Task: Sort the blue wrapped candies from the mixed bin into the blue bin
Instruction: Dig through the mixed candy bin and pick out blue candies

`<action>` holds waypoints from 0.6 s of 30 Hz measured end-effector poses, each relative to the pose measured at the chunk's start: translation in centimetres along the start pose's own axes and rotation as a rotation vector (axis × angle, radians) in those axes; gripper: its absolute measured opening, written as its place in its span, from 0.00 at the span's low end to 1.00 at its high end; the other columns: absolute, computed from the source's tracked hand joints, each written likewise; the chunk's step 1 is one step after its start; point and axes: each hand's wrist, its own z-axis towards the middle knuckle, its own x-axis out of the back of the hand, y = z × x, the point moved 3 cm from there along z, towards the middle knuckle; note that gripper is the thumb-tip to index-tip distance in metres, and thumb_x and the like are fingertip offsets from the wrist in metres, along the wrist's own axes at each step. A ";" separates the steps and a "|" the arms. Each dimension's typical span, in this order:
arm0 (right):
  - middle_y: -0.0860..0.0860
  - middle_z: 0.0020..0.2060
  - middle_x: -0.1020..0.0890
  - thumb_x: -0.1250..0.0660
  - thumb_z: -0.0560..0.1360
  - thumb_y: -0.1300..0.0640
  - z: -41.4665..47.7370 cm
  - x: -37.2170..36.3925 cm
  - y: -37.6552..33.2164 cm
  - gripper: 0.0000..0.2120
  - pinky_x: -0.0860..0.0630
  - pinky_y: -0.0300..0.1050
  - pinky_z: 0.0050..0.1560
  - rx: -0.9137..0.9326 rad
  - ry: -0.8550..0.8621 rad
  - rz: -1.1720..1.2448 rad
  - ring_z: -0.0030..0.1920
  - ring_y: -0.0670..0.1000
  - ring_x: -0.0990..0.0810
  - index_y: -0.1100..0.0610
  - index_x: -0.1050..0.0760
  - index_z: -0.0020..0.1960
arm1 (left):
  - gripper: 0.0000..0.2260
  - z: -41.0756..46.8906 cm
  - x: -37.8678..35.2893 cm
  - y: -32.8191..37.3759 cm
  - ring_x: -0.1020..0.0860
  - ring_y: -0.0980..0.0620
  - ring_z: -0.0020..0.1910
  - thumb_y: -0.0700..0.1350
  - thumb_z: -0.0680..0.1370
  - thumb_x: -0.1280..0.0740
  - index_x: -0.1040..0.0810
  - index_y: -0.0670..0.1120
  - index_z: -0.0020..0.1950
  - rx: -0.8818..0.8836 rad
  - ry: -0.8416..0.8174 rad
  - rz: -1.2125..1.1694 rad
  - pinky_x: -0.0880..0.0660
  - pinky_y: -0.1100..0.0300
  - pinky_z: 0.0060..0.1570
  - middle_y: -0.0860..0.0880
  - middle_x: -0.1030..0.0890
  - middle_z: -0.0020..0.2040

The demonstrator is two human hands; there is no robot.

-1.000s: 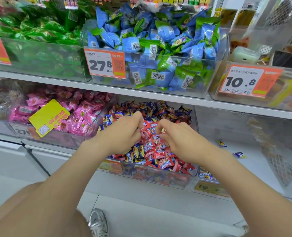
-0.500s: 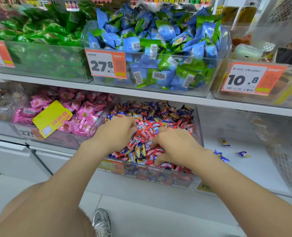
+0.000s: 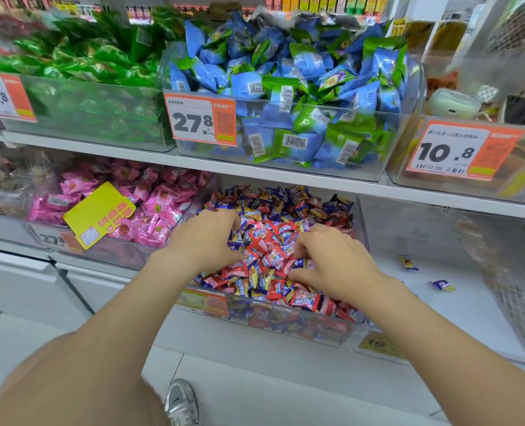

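White shop shelves [image 3: 285, 176], clear candy bins [image 3: 368, 168]

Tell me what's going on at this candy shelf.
A person is working in the mixed bin of red and blue wrapped candies. The left hand and right hand dig their fingers into the heap; whether either holds a candy is unclear. The clear bin to its right holds only a few blue candies.
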 end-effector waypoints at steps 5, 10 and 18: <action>0.52 0.52 0.23 0.26 0.74 0.35 0.5 -0.5 -0.6 0.23 0.20 0.53 0.48 -0.034 -0.004 -0.050 0.50 0.58 0.19 0.53 0.19 0.57 | 0.23 0.5 -0.4 -0.4 0.21 0.44 0.60 0.56 0.71 0.19 0.20 0.50 0.61 0.003 -0.027 -0.018 0.22 0.47 0.56 0.49 0.19 0.61; 0.52 0.46 0.26 0.32 0.82 0.41 0.6 -0.5 0.2 0.17 0.21 0.57 0.52 0.011 -0.085 0.029 0.49 0.58 0.22 0.55 0.25 0.47 | 0.14 1.1 -0.3 -1.5 0.18 0.46 0.51 0.54 0.70 0.18 0.21 0.53 0.41 -0.010 -0.034 -0.063 0.20 0.44 0.52 0.52 0.17 0.50; 0.49 0.35 0.18 0.35 0.81 0.56 0.0 2.3 0.1 0.05 0.32 0.34 0.38 -0.017 0.049 0.347 0.33 0.47 0.24 0.55 0.22 0.54 | 0.31 0.8 -0.2 -2.0 0.25 0.46 0.65 0.62 0.72 0.22 0.28 0.55 0.70 -0.078 -0.114 -0.012 0.24 0.46 0.61 0.50 0.24 0.68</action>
